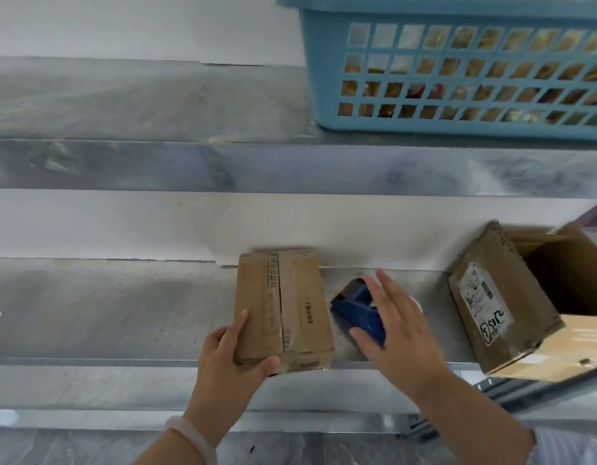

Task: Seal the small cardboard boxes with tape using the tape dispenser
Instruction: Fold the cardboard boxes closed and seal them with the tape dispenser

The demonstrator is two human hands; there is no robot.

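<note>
Left hand (230, 360) gripped the small box (290, 307) mid-shelf. Right hand (398, 320), fingers spread, hovered over the blue tape dispenser (352, 303) just right of it. New taping apparently not started.

Handwritten "5082" on carton label (485, 305)

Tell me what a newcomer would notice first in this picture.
In the centre, the left hand grips the near corner of a small cardboard box lying on the metal shelf. The right hand spreads open over the blue tape dispenser just right of it. A blue basket sits on the shelf above at upper right, and a larger open box stands at the right edge.
</note>
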